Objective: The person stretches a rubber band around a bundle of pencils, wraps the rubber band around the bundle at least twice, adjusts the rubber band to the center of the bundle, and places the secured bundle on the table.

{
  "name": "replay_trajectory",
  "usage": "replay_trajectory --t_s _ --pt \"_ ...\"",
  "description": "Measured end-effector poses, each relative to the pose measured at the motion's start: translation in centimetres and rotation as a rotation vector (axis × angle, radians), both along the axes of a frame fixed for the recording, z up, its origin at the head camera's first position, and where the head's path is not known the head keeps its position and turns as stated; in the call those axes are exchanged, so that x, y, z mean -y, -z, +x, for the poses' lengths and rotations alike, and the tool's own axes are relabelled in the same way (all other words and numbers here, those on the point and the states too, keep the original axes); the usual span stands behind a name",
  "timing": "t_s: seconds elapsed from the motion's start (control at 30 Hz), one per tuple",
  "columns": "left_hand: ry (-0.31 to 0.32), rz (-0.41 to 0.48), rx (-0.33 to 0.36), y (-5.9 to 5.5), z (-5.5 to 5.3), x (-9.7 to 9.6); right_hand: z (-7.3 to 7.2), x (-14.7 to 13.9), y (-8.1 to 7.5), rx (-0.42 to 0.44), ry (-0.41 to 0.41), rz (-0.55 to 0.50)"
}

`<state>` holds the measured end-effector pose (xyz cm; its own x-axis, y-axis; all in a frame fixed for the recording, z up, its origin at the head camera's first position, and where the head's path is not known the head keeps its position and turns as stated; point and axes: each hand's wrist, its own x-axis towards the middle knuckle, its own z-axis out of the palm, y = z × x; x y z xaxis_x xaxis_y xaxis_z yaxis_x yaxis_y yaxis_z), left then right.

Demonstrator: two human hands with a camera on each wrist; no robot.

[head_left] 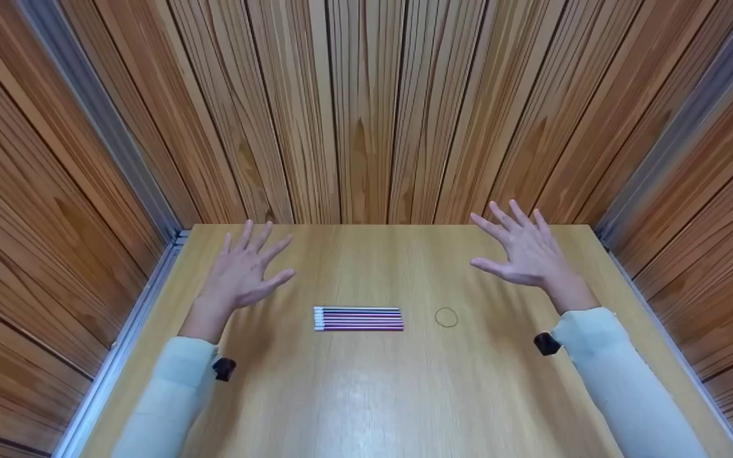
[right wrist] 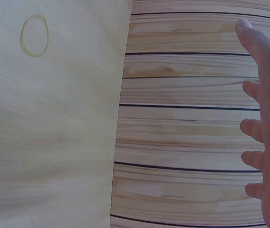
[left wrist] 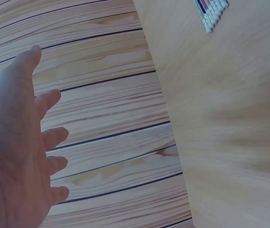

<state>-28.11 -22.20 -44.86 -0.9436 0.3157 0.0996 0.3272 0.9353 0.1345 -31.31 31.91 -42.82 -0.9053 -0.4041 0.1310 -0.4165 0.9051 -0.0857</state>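
Fingers of the left hand (head_left: 242,273) are spread wide, the thumb angled out to the right, and the palm hangs over the left part of the wooden table (head_left: 366,394). Behind the wrist comes a pale sleeve (head_left: 169,388) with a small black block (head_left: 224,369) at its cuff. Next, near the middle of the table, pencils (head_left: 359,319) lie side by side in a close, flat row, white ends to the left, their barrels striped in purple, pale and dark tones. The left wrist view catches only their white-ended part at its top edge. Just right of the row, apart from it, a thin yellowish band (head_left: 446,327) lies flat in a rounded loop. Farther right, the right hand (head_left: 525,254) is raised above the table, its fingers also fanned wide and its thumb pointing left. Its pale sleeve (head_left: 621,375) carries a second black block (head_left: 546,344).
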Motion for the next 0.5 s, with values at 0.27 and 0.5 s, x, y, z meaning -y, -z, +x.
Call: replay_trajectory --t_s 0.27,0.5 --pt "0.007 0.022 0.010 -0.2 -0.4 0.0 0.2 0.7 0.0 0.044 -0.019 -0.131" --pt "0.051 0.106 0.041 0.1 -0.9 -1.1 0.6 1.0 -0.2 0.095 -0.048 -0.327"
